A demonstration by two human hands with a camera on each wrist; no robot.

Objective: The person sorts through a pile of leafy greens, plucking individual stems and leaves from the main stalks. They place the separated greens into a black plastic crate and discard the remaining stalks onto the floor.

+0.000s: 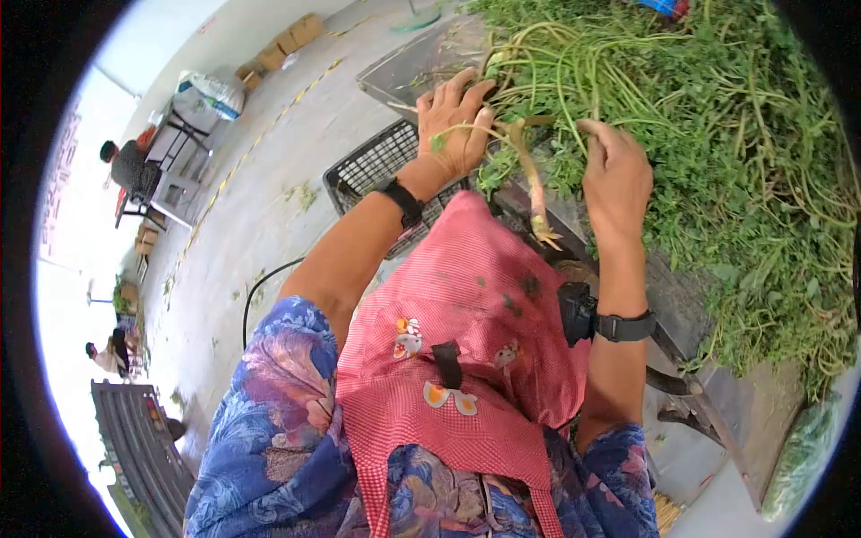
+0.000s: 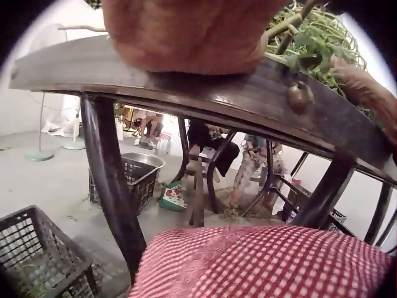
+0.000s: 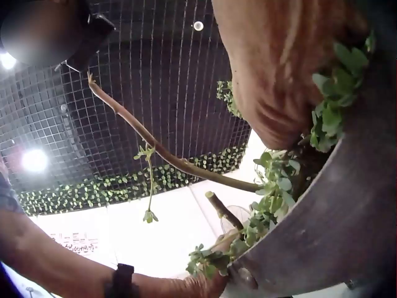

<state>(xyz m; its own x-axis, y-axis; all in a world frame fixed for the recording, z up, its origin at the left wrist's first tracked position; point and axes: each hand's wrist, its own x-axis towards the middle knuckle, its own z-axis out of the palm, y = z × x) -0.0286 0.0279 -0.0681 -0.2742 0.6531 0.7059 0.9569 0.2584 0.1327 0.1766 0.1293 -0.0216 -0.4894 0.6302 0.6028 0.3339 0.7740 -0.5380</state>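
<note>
My left hand [image 1: 456,125] lies palm down by the table's edge with spread fingers, its thumb beside a thick pale stem [image 1: 535,184] with a rooty end that juts over the edge. That stem [image 3: 136,127] also shows in the right wrist view. On the table, my right hand [image 1: 619,179] has its fingers curled at the near side of the heap of leafy greens [image 1: 717,170], pinching thin stems; its fingertips are partly hidden. In the left wrist view the right hand [image 2: 369,90] touches the greens [image 2: 316,40].
A black crate [image 1: 377,166] stands below the table's left side, another crate [image 2: 133,183] beyond it. The dark tabletop edge [image 2: 205,96] runs in front of the red checked apron [image 1: 484,296]. Seated people, cartons [image 1: 287,40] and a white sack [image 1: 211,94] are farther off.
</note>
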